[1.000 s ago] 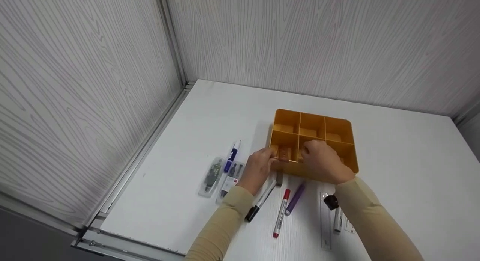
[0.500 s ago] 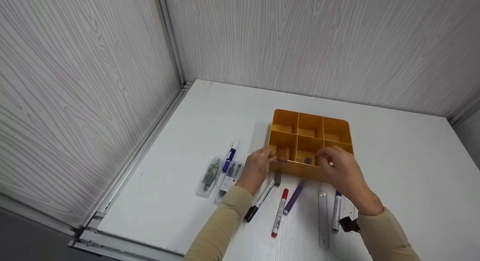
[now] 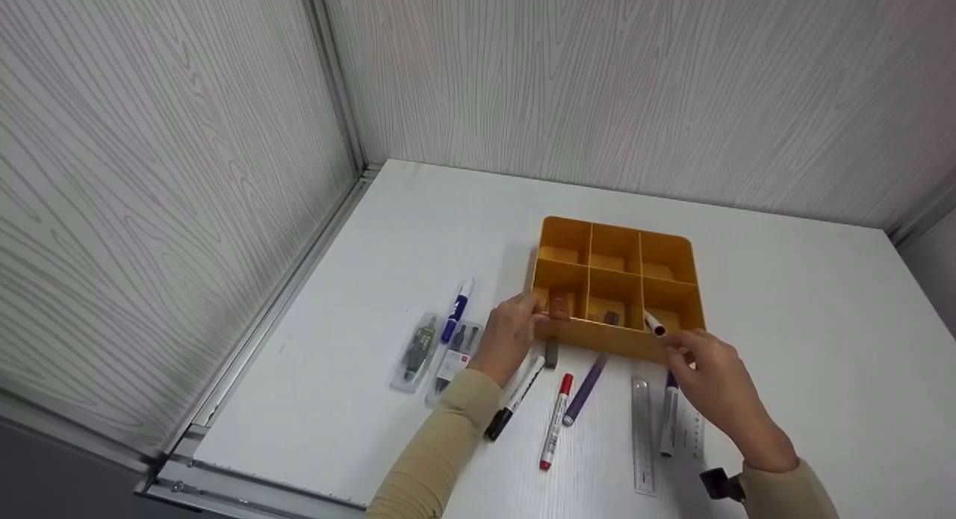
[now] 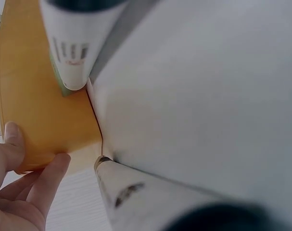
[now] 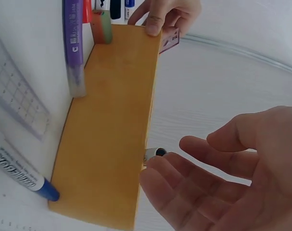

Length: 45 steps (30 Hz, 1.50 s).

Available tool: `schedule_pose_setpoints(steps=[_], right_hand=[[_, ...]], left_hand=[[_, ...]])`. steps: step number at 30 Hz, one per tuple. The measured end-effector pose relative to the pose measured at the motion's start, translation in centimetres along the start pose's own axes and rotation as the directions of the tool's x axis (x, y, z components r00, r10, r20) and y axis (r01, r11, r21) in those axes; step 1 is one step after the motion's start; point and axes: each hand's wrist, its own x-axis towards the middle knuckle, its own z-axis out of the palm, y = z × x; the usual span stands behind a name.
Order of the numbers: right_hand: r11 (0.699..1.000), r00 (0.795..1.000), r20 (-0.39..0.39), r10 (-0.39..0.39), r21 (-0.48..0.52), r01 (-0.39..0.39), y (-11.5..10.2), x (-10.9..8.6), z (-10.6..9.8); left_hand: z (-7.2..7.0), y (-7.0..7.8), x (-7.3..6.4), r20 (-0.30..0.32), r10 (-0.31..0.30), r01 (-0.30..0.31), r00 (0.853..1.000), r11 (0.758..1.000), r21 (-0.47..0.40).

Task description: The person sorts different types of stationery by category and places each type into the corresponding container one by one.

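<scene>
My left hand [image 3: 510,332] grips the front-left corner of a yellow six-compartment box [image 3: 597,336], its thumb and fingers on either side of the wall in the left wrist view. A white, dark-ended, pen-like cylinder [image 3: 655,324] leans against the front rim at the front-right compartment. My right hand [image 3: 709,370] is just beside that cylinder. In the right wrist view, its fingers [image 5: 158,183] are relaxed, thumb apart, nothing held between them. A reddish translucent piece [image 3: 560,305] lies in the front-left compartment, a small grey block [image 3: 612,318] in the front-middle one.
Before the box lie a block eraser [image 3: 551,352], a black-capped marker [image 3: 515,399], a red marker [image 3: 556,422], a purple marker [image 3: 585,388], a clear ruler [image 3: 642,437] and a blue-capped marker [image 3: 668,422]. Left are a blue marker [image 3: 458,310] and two clear cases [image 3: 415,352].
My right hand has moved from the front-middle compartment rightward and toward me, letting go of the white cylinder, which now leans on the rim. The grey block has come into view. The left hand stays.
</scene>
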Motion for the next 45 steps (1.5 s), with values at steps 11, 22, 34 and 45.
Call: schedule_pose_setpoints(steps=[11,22,34,45], right_hand=[[0.976,0.951,0.235,0.203,-0.122,-0.179,3.3,-1.7,2.8],[0.974,0.954,0.216,0.208,-0.137,-0.182,3.7,-2.6,4.6],[0.953,0.918,0.270,0.290,-0.170,-0.251,3.7,-2.8,5.2],[0.959,0.936,0.238,0.258,-0.178,-0.220,3.2,-3.6,3.7]], left_hand=[[0.0,0.1,0.0,0.005,-0.005,0.005,1.000,1.000,0.013],[-0.2,0.0,0.0,0.006,-0.017,0.017,1.000,1.000,0.025],[-0.1,0.1,-0.1,0.014,-0.033,0.032,0.999,0.999,0.010],[0.0,-0.1,-0.1,-0.013,0.010,-0.011,1.000,1.000,-0.014]])
